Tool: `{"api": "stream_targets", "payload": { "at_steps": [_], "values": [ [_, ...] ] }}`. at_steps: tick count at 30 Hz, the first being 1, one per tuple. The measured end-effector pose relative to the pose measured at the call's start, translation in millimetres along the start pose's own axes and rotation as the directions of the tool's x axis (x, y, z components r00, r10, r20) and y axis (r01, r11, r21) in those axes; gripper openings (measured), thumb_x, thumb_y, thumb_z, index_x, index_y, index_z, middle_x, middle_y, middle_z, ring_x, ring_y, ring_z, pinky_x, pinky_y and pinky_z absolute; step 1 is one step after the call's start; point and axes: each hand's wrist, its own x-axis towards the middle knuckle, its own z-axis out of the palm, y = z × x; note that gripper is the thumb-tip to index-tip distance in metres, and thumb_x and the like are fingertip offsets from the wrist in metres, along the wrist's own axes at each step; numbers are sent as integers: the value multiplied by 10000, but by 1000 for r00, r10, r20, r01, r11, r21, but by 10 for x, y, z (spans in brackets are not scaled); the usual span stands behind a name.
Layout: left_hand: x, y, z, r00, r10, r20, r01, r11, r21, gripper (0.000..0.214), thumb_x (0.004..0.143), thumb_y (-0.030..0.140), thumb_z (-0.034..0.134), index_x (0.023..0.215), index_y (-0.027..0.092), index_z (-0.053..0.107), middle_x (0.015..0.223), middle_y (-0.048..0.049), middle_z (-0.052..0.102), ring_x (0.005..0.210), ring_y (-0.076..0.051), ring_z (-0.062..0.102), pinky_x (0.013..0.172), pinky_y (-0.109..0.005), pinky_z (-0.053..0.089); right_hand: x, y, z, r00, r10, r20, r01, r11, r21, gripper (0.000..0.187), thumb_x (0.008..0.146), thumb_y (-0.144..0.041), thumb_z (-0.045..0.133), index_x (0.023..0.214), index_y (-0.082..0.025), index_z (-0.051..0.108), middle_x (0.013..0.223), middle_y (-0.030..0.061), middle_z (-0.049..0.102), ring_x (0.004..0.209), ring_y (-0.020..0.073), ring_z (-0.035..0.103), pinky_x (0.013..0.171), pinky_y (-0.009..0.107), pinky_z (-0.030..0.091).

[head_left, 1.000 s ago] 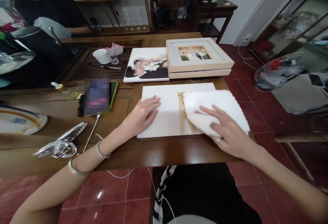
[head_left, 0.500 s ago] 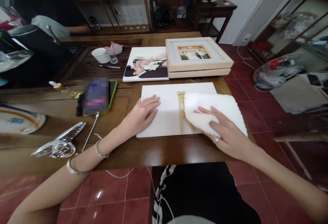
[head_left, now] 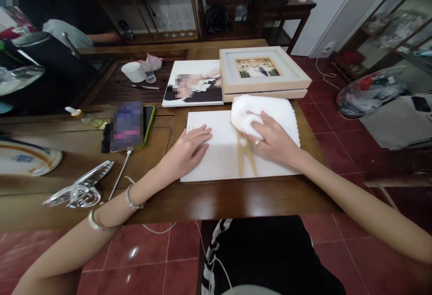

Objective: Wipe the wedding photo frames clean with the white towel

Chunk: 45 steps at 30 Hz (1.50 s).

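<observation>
A white rectangular board (head_left: pixel 216 151) lies at the table's front edge, with a tan A-shaped piece (head_left: pixel 240 160), probably a fold-out stand, on its surface. My left hand (head_left: pixel 189 151) rests flat on the board's left part, fingers stretched out. My right hand (head_left: pixel 273 140) grips a fluffy white cloth (head_left: pixel 273 105), pressing it over the board's upper right and covering the top of the tan piece. Behind the board a photo panel (head_left: pixel 199 95) lies face up, touching a pale wooden picture frame (head_left: pixel 293 70) stacked on another one.
A phone (head_left: pixel 147 124), a small dropper bottle (head_left: pixel 87 118), a silver bird-like ornament (head_left: pixel 81 187) and a plate (head_left: pixel 30 158) sit at the left. Farther back stand a white cup (head_left: pixel 133 72) and a black kettle-like appliance (head_left: pixel 50 70). Another person's arm (head_left: pixel 106 37) shows behind the table.
My right hand has moved the cloth up and to the left across the board, uncovering the lower legs of the tan piece. My left hand has stayed in place.
</observation>
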Motion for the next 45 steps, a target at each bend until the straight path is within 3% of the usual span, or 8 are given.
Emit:
{"api": "stream_targets", "payload": {
  "at_steps": [5, 13, 19, 27, 31, 34, 40, 45],
  "values": [
    [-1, -3, 6, 1000, 3, -6, -3, 1000, 12, 347, 966, 244, 434, 1247, 135, 606, 1372, -141, 584, 1357, -284, 460, 1112, -579, 345, -414, -359, -18, 965, -233, 119, 240, 970, -46, 202, 762, -59, 515, 868, -152, 660, 1442, 212, 486, 1423, 365, 312, 1135, 648, 245],
    [13, -10, 16, 1000, 16, -12, -16, 1000, 18, 343, 961, 225, 435, 1238, 125, 610, 1364, -148, 589, 1350, -287, 468, 1096, -585, 367, -868, -736, -156, 904, -367, 221, 356, 930, 89, 144, 694, -52, 578, 749, -161, 653, 1478, 201, 449, 1440, 364, 257, 1154, 626, 232],
    [3, -12, 17, 1000, 4, -9, -4, 1000, -5, 342, 962, 235, 440, 1249, 152, 606, 1374, -134, 583, 1358, -283, 458, 1106, -592, 348, -642, -557, -171, 929, -308, 207, 289, 950, 118, 185, 723, -56, 563, 820, -176, 665, 1455, 153, 495, 1429, 306, 317, 1157, 589, 271],
    [3, -11, 18, 1000, -1, -12, 1, 1000, -19, 343, 959, 239, 441, 1245, 160, 613, 1370, -132, 586, 1358, -289, 457, 1117, -586, 337, -173, -146, -126, 954, -253, 163, 244, 967, 70, 111, 821, -121, 525, 875, -162, 613, 1437, 224, 485, 1373, 319, 415, 1142, 571, 308],
    [2, -11, 15, 1000, 3, -9, -3, 1000, -11, 344, 960, 238, 437, 1244, 153, 611, 1374, -134, 583, 1358, -286, 457, 1113, -584, 345, 71, -24, -133, 976, -135, 170, 128, 990, 55, 155, 914, -207, 459, 820, -202, 582, 1161, 132, 677, 1221, 319, 560, 1056, 541, 416],
    [1, -11, 14, 1000, 4, -7, -5, 1000, -8, 345, 962, 236, 433, 1247, 147, 606, 1376, -138, 581, 1358, -285, 458, 1110, -587, 347, 198, 19, -108, 986, -60, 157, 57, 998, 29, 180, 936, -262, 443, 855, -203, 592, 1032, 103, 692, 1178, 339, 572, 992, 527, 452],
    [2, -6, 8, 1000, 0, -2, 0, 1000, -9, 347, 963, 244, 433, 1249, 147, 605, 1377, -140, 579, 1359, -289, 456, 1108, -592, 346, 253, 53, -39, 990, -57, 127, 54, 998, 26, 188, 934, -223, 440, 920, -177, 621, 1062, 117, 686, 1193, 324, 568, 1064, 544, 392],
    [0, -7, 8, 1000, -1, -1, 1, 1000, -8, 345, 965, 242, 428, 1251, 162, 604, 1378, -133, 580, 1360, -284, 456, 1106, -595, 347, 6, -101, 8, 978, -181, 105, 181, 983, 10, 218, 765, -63, 522, 923, -155, 641, 1390, 195, 536, 1391, 329, 383, 1145, 601, 263]
  ]
}}
